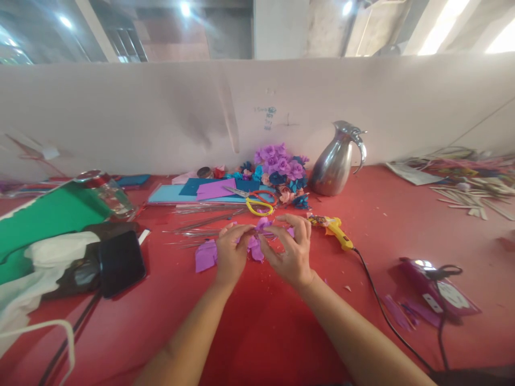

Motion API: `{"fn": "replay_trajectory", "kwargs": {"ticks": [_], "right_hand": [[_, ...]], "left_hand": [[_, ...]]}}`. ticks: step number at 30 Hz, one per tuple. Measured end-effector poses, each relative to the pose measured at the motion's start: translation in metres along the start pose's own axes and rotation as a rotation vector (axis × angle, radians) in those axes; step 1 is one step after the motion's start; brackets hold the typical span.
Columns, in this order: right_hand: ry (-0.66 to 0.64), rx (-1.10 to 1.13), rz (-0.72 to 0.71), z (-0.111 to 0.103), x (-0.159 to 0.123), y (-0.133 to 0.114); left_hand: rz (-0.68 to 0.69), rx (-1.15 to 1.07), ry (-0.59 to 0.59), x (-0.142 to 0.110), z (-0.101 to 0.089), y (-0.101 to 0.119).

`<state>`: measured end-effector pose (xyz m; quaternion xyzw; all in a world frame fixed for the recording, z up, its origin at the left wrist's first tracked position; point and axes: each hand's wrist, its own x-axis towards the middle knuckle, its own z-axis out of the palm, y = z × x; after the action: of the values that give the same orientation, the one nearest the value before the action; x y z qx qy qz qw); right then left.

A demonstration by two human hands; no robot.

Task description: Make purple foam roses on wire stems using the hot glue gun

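Both hands meet over the middle of the red table, fingertips close together at a small purple paper petal piece (263, 224). My left hand (232, 252) is closed in a pinch at its left side. From the right, my right hand (293, 252) pinches it between thumb and fingers, with the other fingers curled and raised. More purple paper pieces (206, 256) lie on the table beside and under the hands. Just beyond are open scissors (257, 202) with red and yellow handles. A yellow glue gun (338, 231) lies right of my right hand.
Behind are thin wires (197, 231), stacked coloured paper (169, 194), a heap of paper flowers (277, 166) and a metal jug (333, 161). At left lie a phone (122, 264) and glass jar (108, 195); at right, a power strip (438, 289) with cords and sticks (470, 195).
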<state>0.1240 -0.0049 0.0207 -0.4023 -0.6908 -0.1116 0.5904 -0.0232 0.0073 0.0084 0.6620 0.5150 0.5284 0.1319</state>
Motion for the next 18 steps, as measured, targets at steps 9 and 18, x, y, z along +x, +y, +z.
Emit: {"fn": "replay_trajectory", "kwargs": {"ticks": [9, 18], "right_hand": [[-0.026, -0.062, -0.138, -0.0032, -0.0017, 0.0062], [0.000, -0.116, -0.100, -0.0003, -0.0053, 0.0039]], "left_hand": [[-0.069, -0.083, -0.003, 0.0023, -0.0035, -0.0002], [-0.055, -0.074, -0.003, 0.0012, -0.0016, 0.0005]]}}
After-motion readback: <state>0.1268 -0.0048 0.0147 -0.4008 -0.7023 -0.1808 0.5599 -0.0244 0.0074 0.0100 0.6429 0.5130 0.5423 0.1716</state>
